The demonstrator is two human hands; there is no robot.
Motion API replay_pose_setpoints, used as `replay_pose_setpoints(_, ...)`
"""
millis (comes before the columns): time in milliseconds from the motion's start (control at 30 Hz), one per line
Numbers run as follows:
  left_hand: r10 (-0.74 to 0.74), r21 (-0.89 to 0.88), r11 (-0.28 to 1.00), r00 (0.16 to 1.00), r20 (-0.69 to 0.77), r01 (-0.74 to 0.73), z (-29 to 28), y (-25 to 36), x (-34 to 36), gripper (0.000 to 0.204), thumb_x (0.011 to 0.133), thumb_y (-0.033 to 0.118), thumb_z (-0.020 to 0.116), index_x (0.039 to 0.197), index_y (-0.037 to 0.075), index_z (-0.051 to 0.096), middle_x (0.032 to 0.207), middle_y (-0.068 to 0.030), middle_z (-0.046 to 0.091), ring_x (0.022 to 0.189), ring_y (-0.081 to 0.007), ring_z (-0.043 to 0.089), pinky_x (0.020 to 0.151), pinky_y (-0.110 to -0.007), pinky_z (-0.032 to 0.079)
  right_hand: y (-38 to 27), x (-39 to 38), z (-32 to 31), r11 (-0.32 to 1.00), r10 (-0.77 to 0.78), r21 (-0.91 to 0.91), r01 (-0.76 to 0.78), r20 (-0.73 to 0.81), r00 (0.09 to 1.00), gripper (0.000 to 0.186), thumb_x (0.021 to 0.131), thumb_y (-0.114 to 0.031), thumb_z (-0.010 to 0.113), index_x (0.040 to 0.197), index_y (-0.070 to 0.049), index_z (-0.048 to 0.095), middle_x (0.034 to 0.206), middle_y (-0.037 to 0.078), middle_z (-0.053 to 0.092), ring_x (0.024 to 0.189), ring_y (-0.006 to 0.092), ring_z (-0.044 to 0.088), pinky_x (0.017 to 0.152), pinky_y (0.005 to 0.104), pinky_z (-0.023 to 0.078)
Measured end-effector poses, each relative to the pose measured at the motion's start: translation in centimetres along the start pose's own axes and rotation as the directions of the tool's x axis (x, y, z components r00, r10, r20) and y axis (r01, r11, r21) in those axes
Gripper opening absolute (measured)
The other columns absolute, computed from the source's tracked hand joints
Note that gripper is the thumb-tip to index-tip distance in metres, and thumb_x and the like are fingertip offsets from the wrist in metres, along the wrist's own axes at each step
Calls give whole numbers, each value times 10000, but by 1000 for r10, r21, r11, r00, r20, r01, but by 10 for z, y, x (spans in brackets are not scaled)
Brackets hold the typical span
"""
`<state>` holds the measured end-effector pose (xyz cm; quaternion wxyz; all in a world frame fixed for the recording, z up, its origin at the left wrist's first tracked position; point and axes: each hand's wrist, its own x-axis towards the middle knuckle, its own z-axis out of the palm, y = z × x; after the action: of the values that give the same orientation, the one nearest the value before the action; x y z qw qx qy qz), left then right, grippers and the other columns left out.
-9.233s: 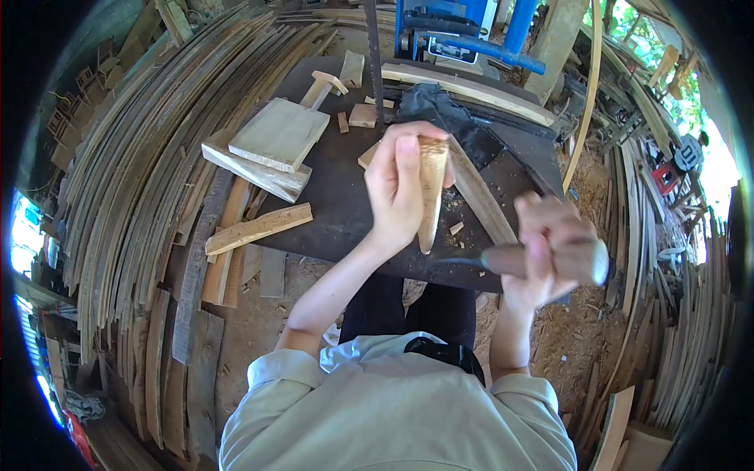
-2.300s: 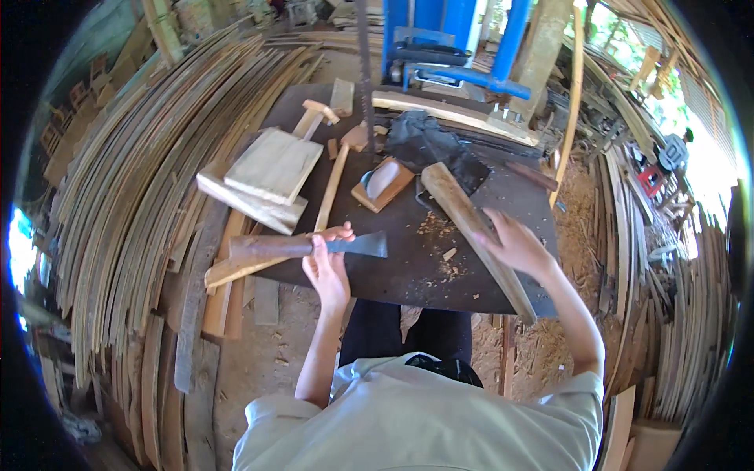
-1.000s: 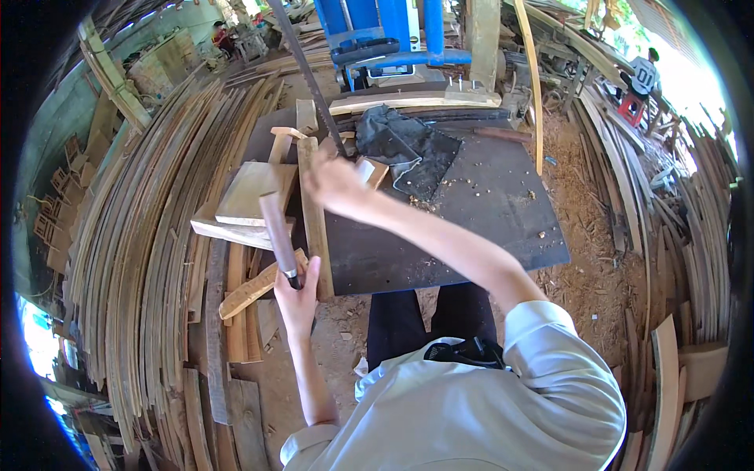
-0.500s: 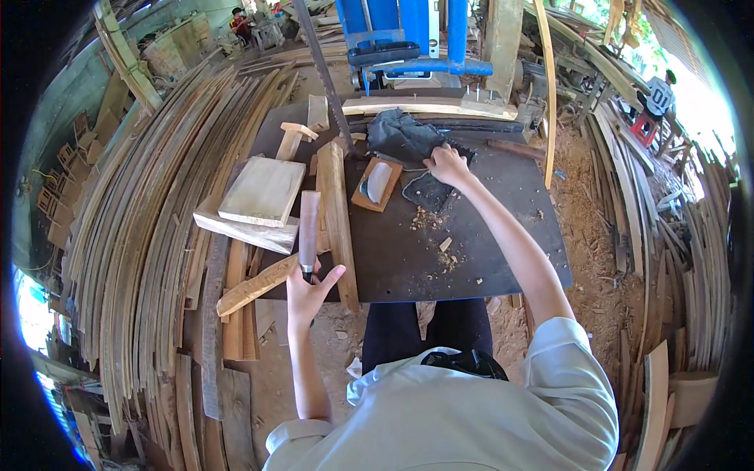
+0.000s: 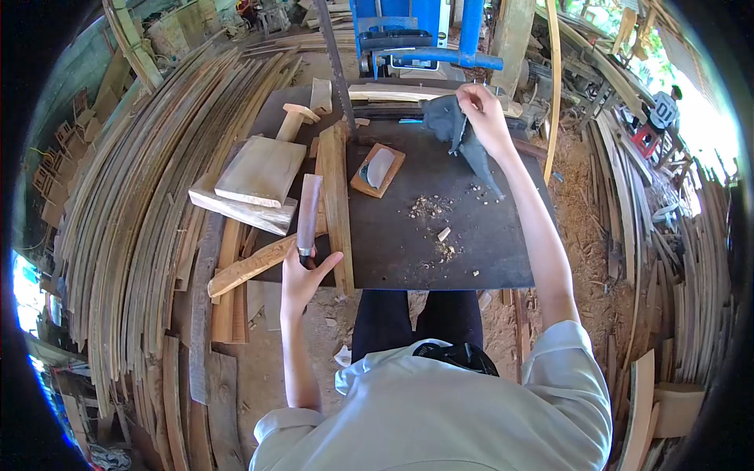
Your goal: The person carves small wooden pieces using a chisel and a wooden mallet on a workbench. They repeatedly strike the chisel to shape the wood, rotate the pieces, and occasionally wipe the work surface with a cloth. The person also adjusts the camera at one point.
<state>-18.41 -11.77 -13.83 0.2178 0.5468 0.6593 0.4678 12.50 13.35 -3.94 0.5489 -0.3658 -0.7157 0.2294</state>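
Observation:
My left hand (image 5: 302, 279) grips an upright chisel by its lower metal part, its brown wooden handle (image 5: 309, 206) pointing up, at the board's front left beside a long timber piece (image 5: 338, 212) and a carved wooden piece (image 5: 251, 267). My right hand (image 5: 484, 118) pinches a dark grey cloth (image 5: 444, 122), raised toward the back right with one end hanging down. A wooden block with a pale oval inset (image 5: 378, 169) lies in the middle of the dark work board (image 5: 393, 259). Shavings (image 5: 428, 208) and a small offcut (image 5: 444, 234) are scattered to its right.
Stacked light boards (image 5: 251, 173) lie on the left. A blue machine (image 5: 416, 31) and an upright saw blade (image 5: 334, 63) stand behind the board. Long timber piles (image 5: 141, 220) fill both sides. A person on a red stool (image 5: 660, 122) is at the far right.
The long timber, formerly lying diagonally at right, now lies at left. My right hand has moved back and right, lifting the cloth. The chisel in my left hand has turned from horizontal to upright.

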Motion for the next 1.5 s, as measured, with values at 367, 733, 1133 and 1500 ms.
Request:
replay_pose_setpoints(367, 68, -7, 998, 997, -23, -68, 2, 0, -1, 466, 654, 328, 833, 722, 60, 457, 658, 49, 385, 555, -55, 346, 488, -219, 299, -59, -118, 59, 957, -284, 41, 287, 343, 896, 104, 843, -37, 581, 871, 1, 488, 971, 140, 580, 858, 249, 593, 772, 348, 474)
replay_pose_setpoints(733, 30, -34, 999, 999, -20, -31, 3, -7, -2, 462, 660, 328, 832, 708, 83, 443, 659, 51, 391, 573, -54, 352, 504, -225, 298, -36, -176, 98, 847, -73, -407, 343, 549, 832, 601, 858, -450, 529, 1357, -146, 388, 1484, 211, 175, 1330, 458, 222, 1063, 617, 156)
replay_pose_setpoints(1133, 21, -74, 997, 1000, 6, -21, 2, -1, -4, 442, 675, 317, 823, 700, 78, 453, 662, 51, 387, 581, -58, 354, 518, -223, 307, 0, -183, 40, 688, 70, -632, 357, 548, 834, 500, 972, -280, 311, 1410, -43, 281, 1483, 171, 223, 1382, 296, 200, 1127, 429, 147)
replay_pose_setpoints(1500, 33, -45, 998, 999, -1, -33, 2, -3, -2, 467, 671, 360, 815, 674, 75, 446, 621, 38, 383, 554, -68, 350, 494, -237, 295, 60, -177, -35, 561, -39, -713, 420, 484, 874, 440, 962, -174, 357, 1359, 16, 350, 1328, 205, 451, 1239, 268, 448, 1004, 395, 392)
